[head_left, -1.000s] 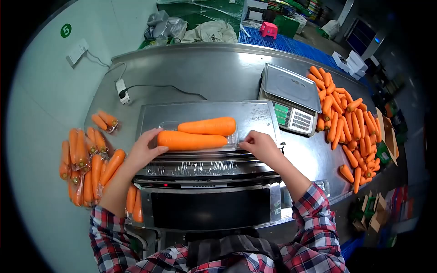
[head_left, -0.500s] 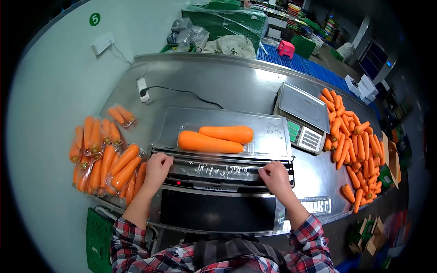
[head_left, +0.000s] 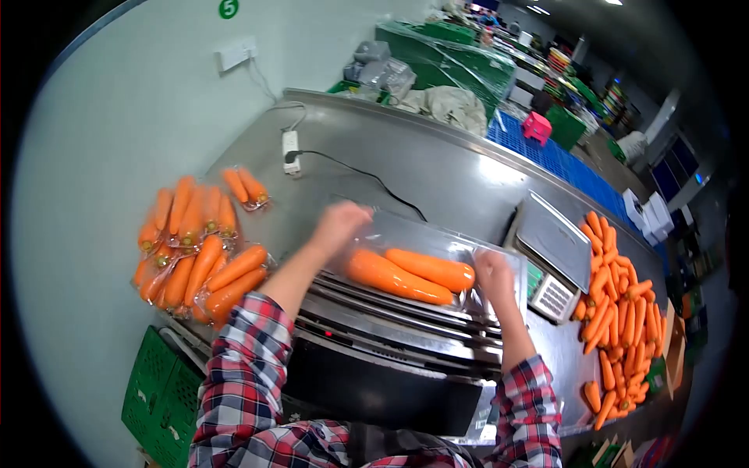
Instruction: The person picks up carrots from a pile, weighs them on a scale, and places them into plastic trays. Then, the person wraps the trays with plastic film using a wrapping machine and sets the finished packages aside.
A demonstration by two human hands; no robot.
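Observation:
Two large carrots (head_left: 399, 274) lie side by side on the metal top of the wrapping machine (head_left: 374, 343), with clear plastic film (head_left: 471, 303) stretched over them. Beyond their left end, my left hand (head_left: 343, 225) is closed on the film's edge and smeared by motion. My right hand (head_left: 493, 274) sits just past their right end, fingers curled tight on the film's other side. The clear tray seen under the carrots earlier is hard to make out through the film.
Wrapped carrot packs (head_left: 195, 249) are piled on the left. To the right stand a weighing scale (head_left: 552, 249) and a heap of loose carrots (head_left: 620, 320). A black cord runs from a power strip (head_left: 291, 152) behind the machine. A green crate (head_left: 160, 382) is below left.
Both hands have moved from the machine's front bars away from me, past the carrots, drawing film over them. The camera view has turned and shifted.

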